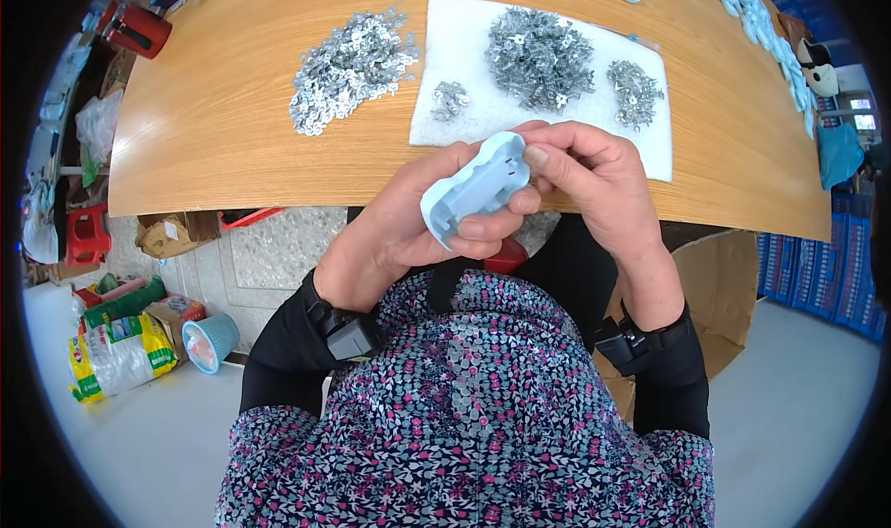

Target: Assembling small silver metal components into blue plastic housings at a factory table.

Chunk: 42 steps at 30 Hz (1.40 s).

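Observation:
My left hand (408,189) is closed round a light blue hollow plastic shell (481,192), held tilted with its open side up, just off the table's near edge. Small dark slots show in the shell's floor near its far right end. At that end my right hand (603,180) has thumb and forefinger pinched against the rim; whatever may be between them is hidden. Beyond my hands a white padded sheet (441,41) bears a large heap of small metal pieces (543,59), with a smaller heap (635,94) to its right and a little cluster (451,99) to its left.
Flat shiny metal pieces (353,73) lie piled on the wooden table (223,92), left of the sheet. Many blue shells (756,22) line the far right edge. A cardboard box (733,296) stands under the table at right; a blue basket (210,342) stands on the left floor.

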### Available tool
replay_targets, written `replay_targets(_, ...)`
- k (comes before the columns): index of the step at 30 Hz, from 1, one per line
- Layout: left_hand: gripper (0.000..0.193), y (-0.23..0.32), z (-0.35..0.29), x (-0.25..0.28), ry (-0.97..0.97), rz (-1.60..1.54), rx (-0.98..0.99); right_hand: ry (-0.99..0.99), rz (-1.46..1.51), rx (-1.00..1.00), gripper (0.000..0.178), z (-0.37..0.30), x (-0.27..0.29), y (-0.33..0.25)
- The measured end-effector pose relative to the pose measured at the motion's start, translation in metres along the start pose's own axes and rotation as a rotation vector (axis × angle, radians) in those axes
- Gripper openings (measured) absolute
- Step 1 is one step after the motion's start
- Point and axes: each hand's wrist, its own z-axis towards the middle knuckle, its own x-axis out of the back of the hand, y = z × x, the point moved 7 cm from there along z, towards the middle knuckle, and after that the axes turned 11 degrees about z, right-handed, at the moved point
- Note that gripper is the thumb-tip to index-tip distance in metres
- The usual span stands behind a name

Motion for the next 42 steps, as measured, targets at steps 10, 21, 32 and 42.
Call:
replay_targets(10,0.047,-0.017,0.011,-0.003,-0.088,-0.014,0.044,0.015,0.036,-0.030,0.019,-0.015,0.001,0.001)
replay_targets(21,0.050,-0.023,0.018,-0.007,-0.163,-0.058,0.063,-0.053,-0.031,-0.017,0.022,-0.019,0.008,0.002)
replay_targets(32,0.062,-0.020,0.011,-0.005,0.182,0.544,0.275,0.353,-0.101,-0.096,0.028,-0.107,0.147,0.009)
replay_targets(42,0.046,0.066,0.013,-0.054,0.266,1.155,0.202,1.089,-0.579,-0.187,0.032,-0.395,0.451,0.122)
